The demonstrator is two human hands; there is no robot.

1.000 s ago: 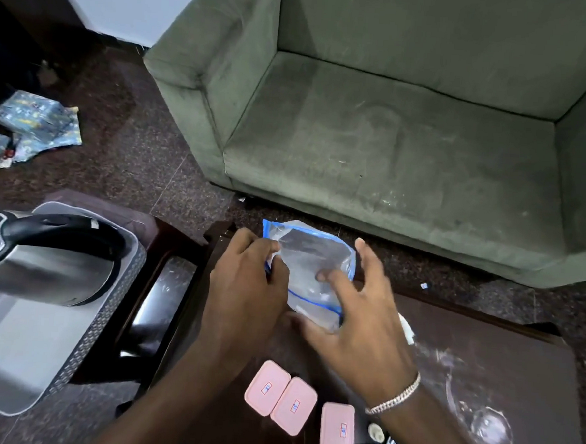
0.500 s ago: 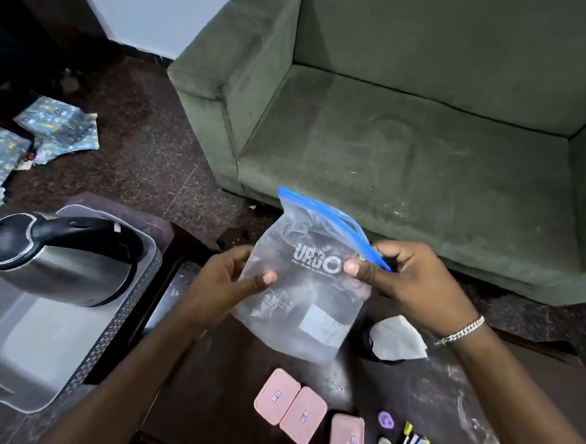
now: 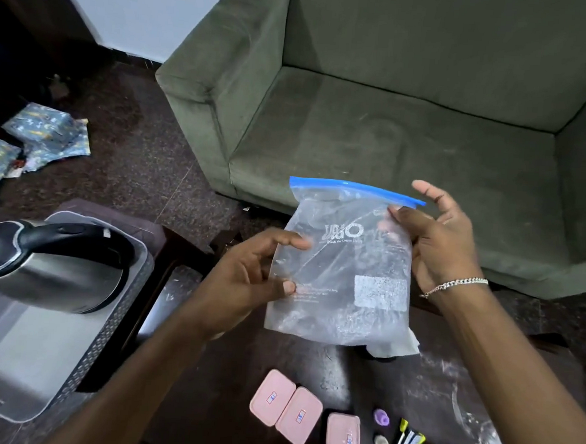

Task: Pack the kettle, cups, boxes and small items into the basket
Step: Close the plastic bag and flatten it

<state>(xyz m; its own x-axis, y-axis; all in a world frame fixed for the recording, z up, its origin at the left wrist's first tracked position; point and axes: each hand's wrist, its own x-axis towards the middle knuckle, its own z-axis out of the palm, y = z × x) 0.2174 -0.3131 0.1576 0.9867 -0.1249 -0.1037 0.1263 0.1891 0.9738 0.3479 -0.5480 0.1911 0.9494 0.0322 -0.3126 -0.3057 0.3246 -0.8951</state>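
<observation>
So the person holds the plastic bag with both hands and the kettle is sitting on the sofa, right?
Not quite. The kettle isn't on the sofa; the head view shows it in the basket on the left. The rest is right: the left hand and the right hand both hold the plastic bag.

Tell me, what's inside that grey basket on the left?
A steel kettle sits in the basket. Some of the pale floor of the basket shows in front of it. Whatever lies under or behind the kettle is covered and cannot be seen.
</observation>
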